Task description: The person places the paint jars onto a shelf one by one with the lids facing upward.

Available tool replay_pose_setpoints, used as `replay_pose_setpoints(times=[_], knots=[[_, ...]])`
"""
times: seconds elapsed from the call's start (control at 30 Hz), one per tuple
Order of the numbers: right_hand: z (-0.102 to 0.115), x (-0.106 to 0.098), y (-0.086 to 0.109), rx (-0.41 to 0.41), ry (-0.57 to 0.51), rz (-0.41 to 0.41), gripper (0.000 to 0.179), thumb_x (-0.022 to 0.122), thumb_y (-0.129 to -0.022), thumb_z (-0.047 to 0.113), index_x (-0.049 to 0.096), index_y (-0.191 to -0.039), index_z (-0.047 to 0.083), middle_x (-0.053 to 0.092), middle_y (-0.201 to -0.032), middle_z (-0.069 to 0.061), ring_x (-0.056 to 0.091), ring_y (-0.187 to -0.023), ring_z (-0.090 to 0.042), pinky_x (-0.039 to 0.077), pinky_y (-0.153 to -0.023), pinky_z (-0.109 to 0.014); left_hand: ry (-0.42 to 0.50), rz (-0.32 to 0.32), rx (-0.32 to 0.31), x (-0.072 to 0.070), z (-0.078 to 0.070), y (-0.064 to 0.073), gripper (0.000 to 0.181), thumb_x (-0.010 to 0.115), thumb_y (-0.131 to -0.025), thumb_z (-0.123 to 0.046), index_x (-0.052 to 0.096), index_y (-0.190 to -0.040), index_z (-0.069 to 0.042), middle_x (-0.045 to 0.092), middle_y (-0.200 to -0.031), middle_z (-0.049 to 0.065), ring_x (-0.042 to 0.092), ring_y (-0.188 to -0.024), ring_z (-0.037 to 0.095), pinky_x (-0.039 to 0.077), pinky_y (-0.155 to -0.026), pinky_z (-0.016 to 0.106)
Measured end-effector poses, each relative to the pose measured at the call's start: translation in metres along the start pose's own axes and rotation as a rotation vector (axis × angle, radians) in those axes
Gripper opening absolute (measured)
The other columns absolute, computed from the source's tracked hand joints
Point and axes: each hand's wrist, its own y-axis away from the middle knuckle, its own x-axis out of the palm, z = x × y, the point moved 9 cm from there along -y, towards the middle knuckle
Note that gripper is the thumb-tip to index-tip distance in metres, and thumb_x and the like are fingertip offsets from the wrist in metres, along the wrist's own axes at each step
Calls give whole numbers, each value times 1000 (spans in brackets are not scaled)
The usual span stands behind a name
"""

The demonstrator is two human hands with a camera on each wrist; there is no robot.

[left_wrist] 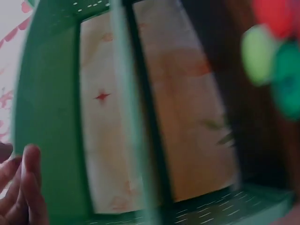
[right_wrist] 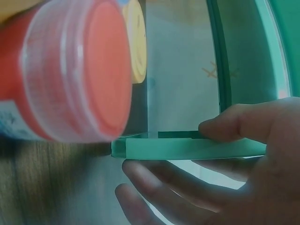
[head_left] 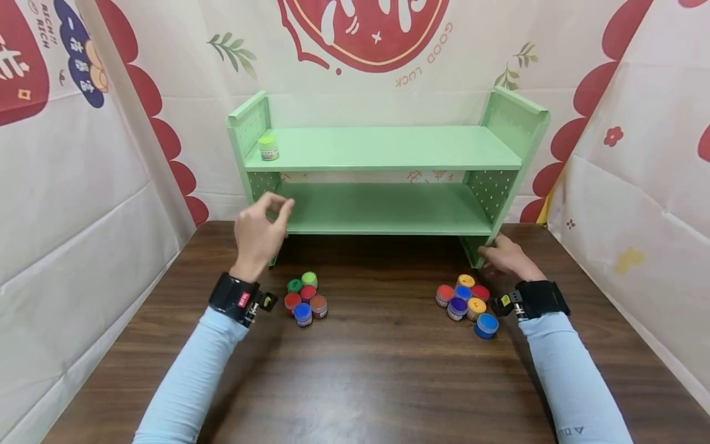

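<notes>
A light green two-tier shelf (head_left: 383, 148) stands at the back of the table. On its upper board, at the left end, sits a lime-lidded jar (head_left: 269, 148). My left hand (head_left: 258, 234) is raised in front of the shelf's left side, thumb and forefinger bent toward each other with nothing seen between them. Low at the right end, my right hand (head_left: 507, 256) grips the side panel (right_wrist: 187, 148), the thumb on one face and the fingers on the other. An orange-red jar (right_wrist: 70, 70) looms close in the right wrist view.
Several small lidded jars, among them a brown one (head_left: 318, 305) and a blue one (head_left: 303, 314), cluster on the wooden table (head_left: 377, 370) near the left hand. Another cluster, with a purple jar (head_left: 457, 308), stands by the right wrist. Printed cloth (head_left: 355, 105) hangs behind.
</notes>
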Motion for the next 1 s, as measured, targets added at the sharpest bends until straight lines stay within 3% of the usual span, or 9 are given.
replay_pose_setpoints(times=[0.13, 0.37, 0.53, 0.63, 0.7, 0.83, 1.0], knots=[[0, 3, -1, -4, 10, -1, 52, 43, -106, 19, 32, -143, -16, 63, -111, -36, 72, -82, -28, 63, -72, -45, 43, 125, -1, 25, 13, 22, 20, 68, -101, -27, 75, -100, -9, 77, -80, 6, 63, -45, 12, 38, -47, 22], [-1, 6, -2, 0, 31, -21, 53, 45, -106, 20, 32, -144, -14, 67, -101, -31, 71, -78, -25, 62, -68, -42, 12, 339, -4, 51, 21, 40, 15, 68, -101, -27, 76, -102, -13, 73, -74, -1, 60, -46, 3, 49, -55, 29], [2, 4, -2, -7, 27, -19, 53, 45, -106, 21, 32, -144, -14, 66, -103, -32, 71, -79, -25, 62, -69, -44, -143, 608, -52, 71, 32, 54, 23, 73, -97, -35, 76, -107, -15, 77, -82, 1, 61, -49, 6, 53, -60, 33], [1, 2, -1, -1, 18, -16, 52, 44, -106, 20, 31, -143, -15, 66, -103, -32, 71, -78, -24, 62, -71, -45, -270, 792, -64, 85, 40, 66, 38, 77, -92, -45, 76, -113, -14, 78, -87, 1, 65, -61, 8, 54, -63, 33], [-1, 0, -1, 8, 16, -15, 53, 43, -107, 21, 31, -144, -15, 67, -101, -31, 72, -77, -23, 63, -71, -45, -325, 870, -66, 91, 44, 72, 45, 79, -89, -48, 75, -117, -12, 77, -87, 0, 66, -69, 10, 53, -63, 33], [-2, 0, -1, 9, 18, -11, 54, 44, -106, 21, 29, -145, -14, 66, -102, -31, 72, -78, -24, 63, -71, -44, -353, 917, -70, 96, 47, 77, 41, 81, -87, -45, 76, -111, -12, 72, -78, -4, 64, -68, 12, 48, -58, 31], [0, 1, -2, 9, 19, -18, 54, 44, -106, 21, 30, -145, -14, 66, -102, -31, 71, -77, -26, 62, -69, -42, -339, 911, -69, 97, 49, 79, 22, 80, -89, -37, 77, -98, -17, 71, -79, -6, 62, -66, 11, 46, -57, 31]])
